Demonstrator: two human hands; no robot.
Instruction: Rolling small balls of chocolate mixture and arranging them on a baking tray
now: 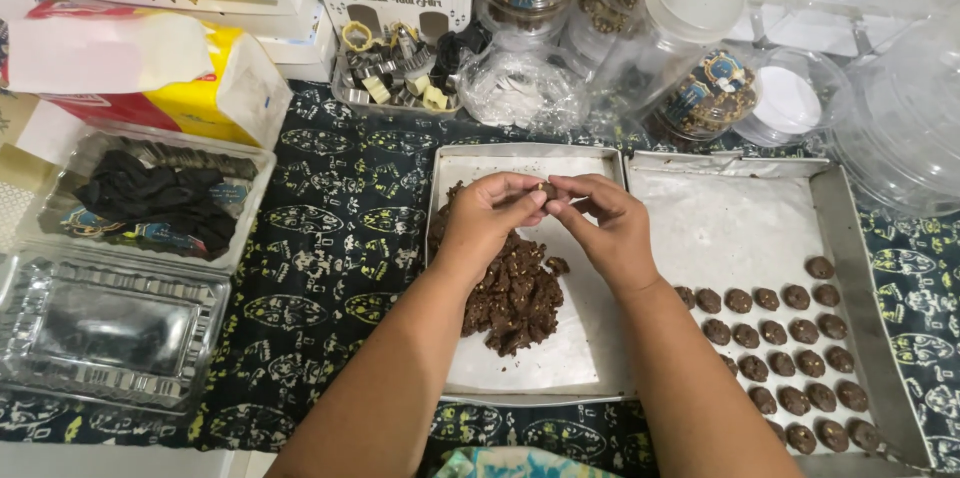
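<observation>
Single head-worn view, looking steeply down and forward from above the person's chest, close range. Both forearms enter from 6 o'clock, left hand (487, 215) and right hand (603, 228) meeting near frame centre over a metal tray (600, 358). Table cloth (330, 238) fills the middle; boxes and jars crowd 12 o'clock. No second view, so no shared area.

Bright, even overhead indoor light, soft short shadows under the forearms on the silver metal dough tray (600, 163), white glare on the clear plastic jars (690, 28) behind that tray, sharp centre, slight wide-angle bending toward the corners.
</observation>
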